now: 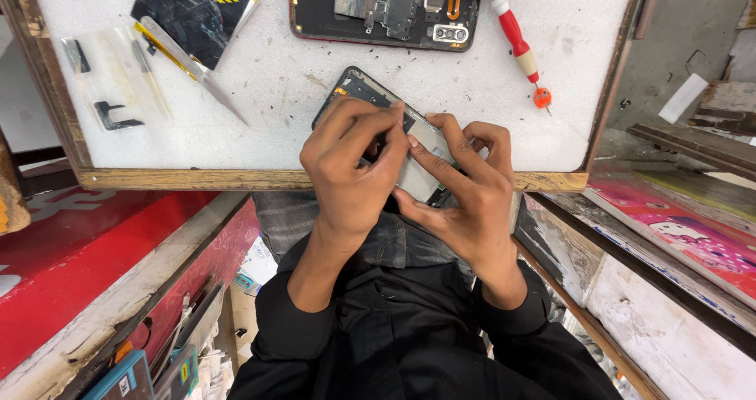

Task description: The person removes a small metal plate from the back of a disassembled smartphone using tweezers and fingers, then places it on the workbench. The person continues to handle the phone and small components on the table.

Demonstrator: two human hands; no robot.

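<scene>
Both hands pinching opened phone frame [370, 93]
Left hand [350, 172] and right hand [465, 199] fingertips pressed on it (red screwdriver [520, 47] lies nearby).

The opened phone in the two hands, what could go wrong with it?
The dark opened phone frame hangs over the wooden board edge, held by the left hand and right hand; it might slip into the lap. An elbow could perhaps knock the red-handled screwdriver lying nearby.
</scene>
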